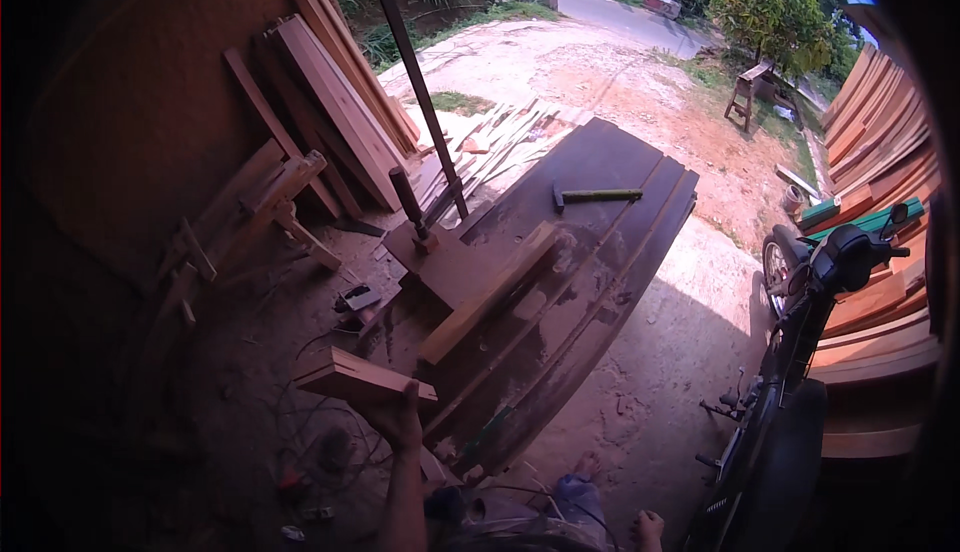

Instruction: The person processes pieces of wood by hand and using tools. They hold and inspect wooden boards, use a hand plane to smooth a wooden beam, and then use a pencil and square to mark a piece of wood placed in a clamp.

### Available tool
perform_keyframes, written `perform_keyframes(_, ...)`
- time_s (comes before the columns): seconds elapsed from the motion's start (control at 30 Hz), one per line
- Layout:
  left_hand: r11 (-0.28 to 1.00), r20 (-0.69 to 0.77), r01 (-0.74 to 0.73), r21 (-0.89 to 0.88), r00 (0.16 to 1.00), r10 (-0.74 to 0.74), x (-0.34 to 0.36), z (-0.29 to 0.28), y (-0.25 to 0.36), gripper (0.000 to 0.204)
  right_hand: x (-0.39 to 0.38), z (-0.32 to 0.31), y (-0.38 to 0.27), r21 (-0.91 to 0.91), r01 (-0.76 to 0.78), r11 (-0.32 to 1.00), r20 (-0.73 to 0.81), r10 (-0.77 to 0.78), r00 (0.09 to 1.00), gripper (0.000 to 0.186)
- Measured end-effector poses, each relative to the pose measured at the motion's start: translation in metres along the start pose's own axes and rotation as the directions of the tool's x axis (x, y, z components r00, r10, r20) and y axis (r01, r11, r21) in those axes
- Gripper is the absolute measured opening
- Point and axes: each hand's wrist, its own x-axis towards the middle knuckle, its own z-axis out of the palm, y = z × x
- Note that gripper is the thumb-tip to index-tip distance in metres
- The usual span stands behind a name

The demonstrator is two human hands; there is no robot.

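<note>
Our left hand [403, 420] grips the wood [352, 374] by the bench's [592, 160] near left corner. It looks stiff, a bit heavy, best held around its middle. Our right hand [648, 528]: we can't tell.

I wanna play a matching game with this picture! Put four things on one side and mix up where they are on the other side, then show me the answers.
Things:
1. Hammer
2. Motorbike
3. Left hand
4. Small wooden stand

Places and states:
A. Outdoors, beside a leafy tree
B. Gripping a wood block
C. Lying on the dark tabletop
D. Standing on the ground, right of the table

Right pairs: 1-C, 2-D, 3-B, 4-A
</note>
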Motion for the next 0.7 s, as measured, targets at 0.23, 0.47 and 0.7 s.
perform_keyframes(0.23, 0.993, -0.194, 0.017, 0.118, 0.981, 0.006, -0.021, 0.053, 0.012, 0.103, 0.071, -0.090, -0.125, -0.022, 0.070, 0.997, 0.043, -0.069, 0.997, 0.033)
perform_keyframes(0.47, 0.998, -0.192, 0.017, 0.068, 0.981, -0.004, -0.023, 0.057, -0.001, 0.108, 0.136, -0.040, -0.208, -0.098, 0.213, 0.972, 0.263, -0.181, 0.948, 0.037)
perform_keyframes(0.7, 0.963, 0.202, 0.221, -0.155, 0.961, -0.188, -0.026, 0.040, -0.027, 0.075, 0.103, 0.042, -0.346, -0.142, 0.460, 0.876, 0.428, -0.365, 0.827, 0.045)
